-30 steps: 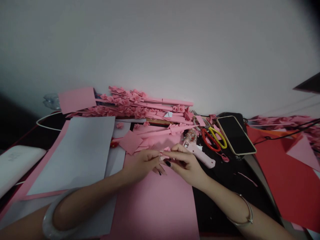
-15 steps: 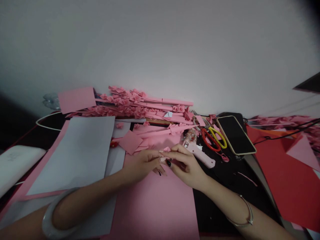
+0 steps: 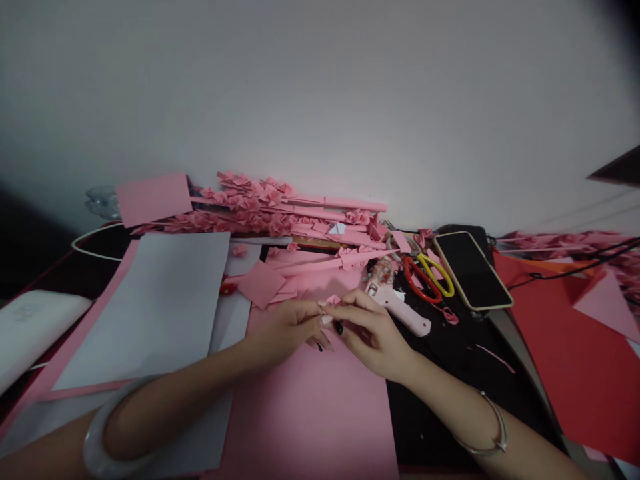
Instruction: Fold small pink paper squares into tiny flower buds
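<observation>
My left hand (image 3: pixel 287 328) and my right hand (image 3: pixel 371 331) meet fingertip to fingertip over a large pink paper sheet (image 3: pixel 310 407). Both pinch a small folded pink paper piece (image 3: pixel 333 301), which only peeks out above the fingers. A pale bangle sits on my left forearm and a thin metal bracelet on my right wrist. A pink glue gun (image 3: pixel 395 301) lies just beyond my right hand.
Folded pink paper flowers and rolled sticks (image 3: pixel 280 210) pile up along the wall. A white sheet (image 3: pixel 150 307) lies at left. Red and yellow scissors (image 3: pixel 427 275) and a phone (image 3: pixel 470 268) lie at right, beside red paper (image 3: pixel 575 360). A white device (image 3: pixel 30 330) sits far left.
Both hands stay pinched on the small pink piece; the right hand's fingers have shifted slightly around it.
</observation>
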